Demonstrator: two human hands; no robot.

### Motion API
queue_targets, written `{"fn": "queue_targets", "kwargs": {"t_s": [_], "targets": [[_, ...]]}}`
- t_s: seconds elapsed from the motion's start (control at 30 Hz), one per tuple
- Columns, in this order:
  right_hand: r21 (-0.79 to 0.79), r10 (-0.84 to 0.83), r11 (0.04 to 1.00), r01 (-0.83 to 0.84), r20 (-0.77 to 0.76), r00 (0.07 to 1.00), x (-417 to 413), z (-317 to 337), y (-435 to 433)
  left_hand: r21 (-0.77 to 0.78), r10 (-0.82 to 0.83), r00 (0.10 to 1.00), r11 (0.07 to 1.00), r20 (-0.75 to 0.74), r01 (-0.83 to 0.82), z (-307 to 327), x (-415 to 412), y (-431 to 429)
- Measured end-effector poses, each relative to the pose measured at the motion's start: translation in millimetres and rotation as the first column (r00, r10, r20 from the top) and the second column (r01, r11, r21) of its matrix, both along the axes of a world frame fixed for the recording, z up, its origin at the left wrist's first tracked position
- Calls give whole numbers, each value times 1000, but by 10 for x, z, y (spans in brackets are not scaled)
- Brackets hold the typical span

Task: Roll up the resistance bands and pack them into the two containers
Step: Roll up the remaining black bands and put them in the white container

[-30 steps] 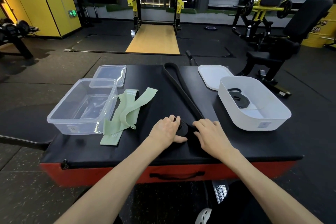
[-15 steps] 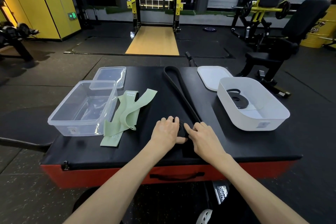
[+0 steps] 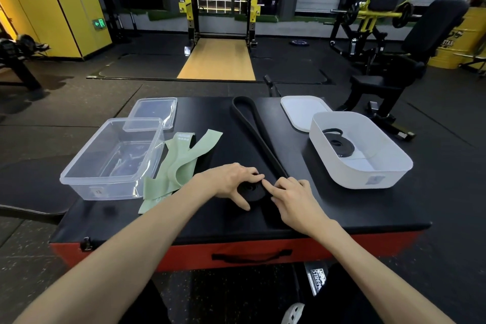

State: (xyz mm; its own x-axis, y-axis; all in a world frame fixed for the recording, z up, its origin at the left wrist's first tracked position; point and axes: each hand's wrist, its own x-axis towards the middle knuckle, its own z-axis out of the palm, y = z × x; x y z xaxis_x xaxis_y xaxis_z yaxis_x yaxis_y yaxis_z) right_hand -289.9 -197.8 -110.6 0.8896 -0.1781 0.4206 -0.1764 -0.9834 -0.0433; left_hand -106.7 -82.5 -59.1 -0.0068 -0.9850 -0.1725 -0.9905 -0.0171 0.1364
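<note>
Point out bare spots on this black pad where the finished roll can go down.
Bare pad lies between the black band and the white container, and along the near edge in front of it. Crowded: green bands beside the clear container, and the middle, where the left hand and right hand work the roll.

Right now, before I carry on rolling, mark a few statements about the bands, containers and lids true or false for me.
1. The left hand and the right hand are both at the rolled end of the black band. True.
2. The black band is rolled up completely. False: a long loop of it stretches away across the pad.
3. The white container holds a small black roll. True.
4. The clear container holds the green bands. False: nothing is in it; they lie on the pad beside it.
5. The white lid covers the white container. False: it lies on the pad behind it.
</note>
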Motion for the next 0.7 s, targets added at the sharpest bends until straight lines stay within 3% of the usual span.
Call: {"fn": "queue_targets", "kwargs": {"t_s": [0.17,0.37,0.7], "targets": [[89,16,996,-10,-61,998,-133,13,-113,-104,21,1000,994,3,-21,-119,-19,78],[106,14,994,-14,2,1000,-28,-4,-34,-171,265,959,954,104,-245,-311,-199,86],[85,-29,996,26,35,999,37,-61,52,-249,396,863,912,314,-327,-294,-416,78]]}}
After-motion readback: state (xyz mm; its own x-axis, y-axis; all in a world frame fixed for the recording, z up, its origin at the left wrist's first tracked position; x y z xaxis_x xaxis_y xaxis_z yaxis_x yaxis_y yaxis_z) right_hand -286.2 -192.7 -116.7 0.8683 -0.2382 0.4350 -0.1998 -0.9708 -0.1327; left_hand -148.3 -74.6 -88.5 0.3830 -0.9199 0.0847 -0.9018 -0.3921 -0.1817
